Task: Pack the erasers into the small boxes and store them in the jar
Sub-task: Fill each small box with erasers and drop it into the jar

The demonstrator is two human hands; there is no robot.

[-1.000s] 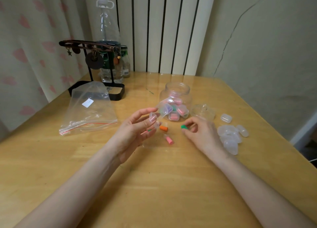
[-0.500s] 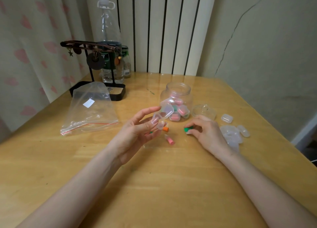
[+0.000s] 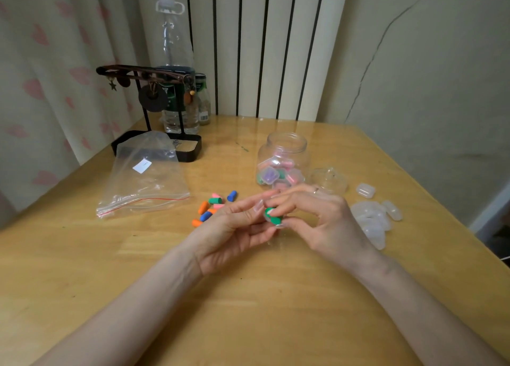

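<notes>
My left hand point(image 3: 231, 233) holds a small clear box point(image 3: 271, 218) with green erasers in it. The fingers of my right hand point(image 3: 325, 222) press on the green eraser point(image 3: 273, 216) at the box. Several loose erasers point(image 3: 212, 207), orange, blue, pink and green, lie on the table just left of my hands. Behind my hands stands the open clear jar point(image 3: 284, 145) with several filled boxes inside. Its clear lid point(image 3: 329, 179) lies to its right. A pile of empty small boxes point(image 3: 372, 219) lies right of my right hand.
A clear zip bag point(image 3: 143, 178) lies flat at the left. A black stand with hanging ornaments point(image 3: 154, 98) and plastic bottles point(image 3: 176, 62) sit at the back left corner. The wooden table's point(image 3: 248, 296) right edge runs close to the box pile.
My right hand has carried the green eraser over to the box in my left hand, and both hands now meet. The view has shifted, showing the loose erasers left of my hands.
</notes>
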